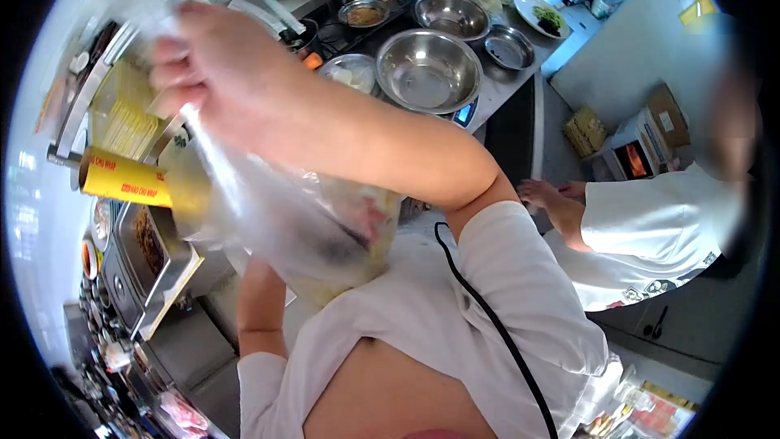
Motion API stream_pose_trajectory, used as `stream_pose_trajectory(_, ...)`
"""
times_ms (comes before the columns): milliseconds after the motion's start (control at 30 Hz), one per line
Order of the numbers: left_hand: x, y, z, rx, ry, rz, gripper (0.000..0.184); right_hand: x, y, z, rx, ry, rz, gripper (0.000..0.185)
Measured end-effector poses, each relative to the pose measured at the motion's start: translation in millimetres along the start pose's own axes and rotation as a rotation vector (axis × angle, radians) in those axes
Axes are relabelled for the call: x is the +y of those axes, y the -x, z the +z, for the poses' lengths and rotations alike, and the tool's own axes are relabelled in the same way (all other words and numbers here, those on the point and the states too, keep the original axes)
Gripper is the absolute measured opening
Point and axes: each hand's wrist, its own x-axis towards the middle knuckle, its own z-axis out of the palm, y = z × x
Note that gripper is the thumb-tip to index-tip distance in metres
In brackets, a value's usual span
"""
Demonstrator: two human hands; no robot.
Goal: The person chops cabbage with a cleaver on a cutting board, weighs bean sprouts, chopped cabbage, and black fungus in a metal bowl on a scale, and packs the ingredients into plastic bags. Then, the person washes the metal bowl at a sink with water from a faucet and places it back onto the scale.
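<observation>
My right hand [203, 65] is raised at the upper left, its fingers curled round the gathered top of a clear plastic bag [252, 195]. The bag hangs down in front of my chest, blurred by motion. Pale contents with some red and dark bits show through its lower part; I cannot make out what they are. My left hand [262, 280] is lower down, behind the bag's bottom edge. Its fingers are hidden, so its grip does not show.
A yellow roll [126, 179] juts out at left, above a metal tray [150, 248] of food. Steel bowls [429, 73] and a plate of greens [540, 15] stand on the far counter. A co-worker in a white top [650, 211] is close on my right.
</observation>
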Motion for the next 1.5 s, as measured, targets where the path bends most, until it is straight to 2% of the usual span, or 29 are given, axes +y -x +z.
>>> stream_pose_trajectory(67,-10,-4,2,-0.057,0.012,-0.043,0.03,-14,-11,-33,0.139,-0.147,-0.061,0.014)
stream_pose_trajectory(133,-17,-5,4,-0.123,0.016,-0.074,0.03,-19,-21,-71,0.111,-0.145,-0.064,0.014)
stream_pose_trajectory(333,-33,-4,11,-0.267,-0.073,-0.1,0.031,4,-37,-144,0.241,-0.37,0.166,0.013)
stream_pose_trajectory(400,-15,-7,23,-0.194,-0.133,-0.276,0.029,11,-37,-167,0.3,-0.41,0.197,0.013)
stream_pose_trajectory(433,-3,-9,35,-0.082,0.023,-0.414,0.032,11,-35,-178,0.336,-0.409,0.2,0.014)
stream_pose_trajectory(467,-9,-8,32,-0.048,0.043,-0.374,0.03,13,-33,-191,0.371,-0.408,0.203,0.014)
stream_pose_trajectory(500,-18,-6,28,-0.012,0.065,-0.332,0.029,21,-30,-217,0.316,-0.18,0.133,0.013)
stream_pose_trajectory(533,-27,-4,23,0.024,0.088,-0.292,0.029,23,-25,-239,0.325,0.111,0.154,0.012)
stream_pose_trajectory(600,-32,2,14,0.079,0.113,-0.29,0.033,2,7,-250,0.343,0.801,0.188,0.026)
stream_pose_trajectory(633,-34,7,7,0.11,0.127,-0.289,0.036,-15,21,-267,0.298,1.78,0.294,0.027)
stream_pose_trajectory(700,-45,8,-15,0.218,0.129,-0.359,0.04,-27,57,-302,0.433,2.195,0.47,0.027)
stream_pose_trajectory(767,-50,2,-30,0.252,0.184,-0.415,0.044,-40,91,-242,0.518,2.298,0.302,0.027)
stream_pose_trajectory(833,-54,-1,-36,0.218,0.284,-0.465,0.045,-28,114,-217,-0.003,2.52,-0.41,0.041)
stream_pose_trajectory(900,-42,-17,-16,0.108,0.19,-0.529,0.045,0,132,-164,-0.525,2.459,-0.343,0.045)
stream_pose_trajectory(933,-35,-28,-3,0.044,0.14,-0.559,0.045,8,134,-164,-0.623,2.387,-0.438,0.042)
stream_pose_trajectory(967,-35,-38,3,-0.067,0.023,-0.695,0.038,15,137,-168,-0.713,2.317,-0.532,0.039)
stream_pose_trajectory(1000,-37,-44,10,-0.133,0.042,-0.704,0.037,16,141,-172,-0.798,2.244,-0.626,0.036)
stream_pose_trajectory(1100,-48,-65,19,-0.325,0.081,-0.687,0.028,1,149,-179,-0.915,2.165,0.131,0.03)
stream_pose_trajectory(1167,-57,-76,24,-0.435,0.082,-0.633,0.02,-17,157,-184,-0.847,2.258,0.217,0.022)
stream_pose_trajectory(1200,-55,-84,33,-0.326,-0.123,-0.625,0.017,-29,161,-185,-0.815,2.303,0.261,0.019)
stream_pose_trajectory(1267,-45,-101,68,-0.083,-0.533,-0.589,0.021,-59,184,-177,-0.689,2.19,0.499,0.013)
stream_pose_trajectory(1300,-37,-109,84,-0.116,-0.803,-0.541,0.037,-74,195,-176,-0.635,2.122,0.62,0.014)
stream_pose_trajectory(1367,-66,-122,99,-0.056,-1.302,-0.042,0.039,-100,217,-188,-0.435,1.616,0.972,0.02)
stream_pose_trajectory(1400,-76,-132,109,-0.021,-1.542,0.218,0.039,-112,228,-191,-0.328,1.315,0.962,0.021)
stream_pose_trajectory(1433,-77,-147,116,0.069,-1.614,0.412,0.036,-121,241,-193,-0.219,1.017,0.938,0.022)
stream_pose_trajectory(1500,-79,-173,130,0.02,-1.756,0.647,0.032,-141,276,-195,0.003,0.424,0.854,0.025)
